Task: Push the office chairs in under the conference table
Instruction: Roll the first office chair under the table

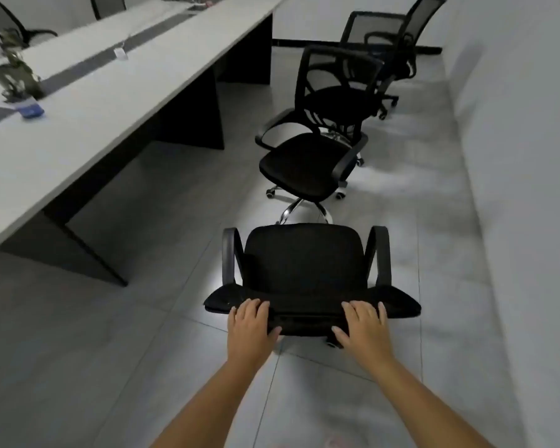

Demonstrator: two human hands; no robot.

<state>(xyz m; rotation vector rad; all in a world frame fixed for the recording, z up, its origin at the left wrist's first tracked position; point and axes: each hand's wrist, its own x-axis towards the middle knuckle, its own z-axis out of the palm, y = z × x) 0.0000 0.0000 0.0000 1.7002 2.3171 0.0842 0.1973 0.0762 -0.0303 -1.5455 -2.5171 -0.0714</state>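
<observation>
A black office chair (304, 263) stands right in front of me in the aisle, seen from behind its backrest, its seat facing away. My left hand (251, 328) grips the top edge of the backrest at its left end. My right hand (364, 324) grips the same edge at the right end. The long grey conference table (88, 101) runs along the left, with dark panel legs and open space under it. A second black chair (314, 156) stands further ahead in the aisle, and two more chairs (385, 53) stand behind it near the far wall.
A white wall (514, 156) closes the aisle on the right. On the table are a small plant (15, 72), a blue card (31, 109) and a white tag (119, 53). Two chairs (7, 21) stand on the table's far side. The floor is grey tile.
</observation>
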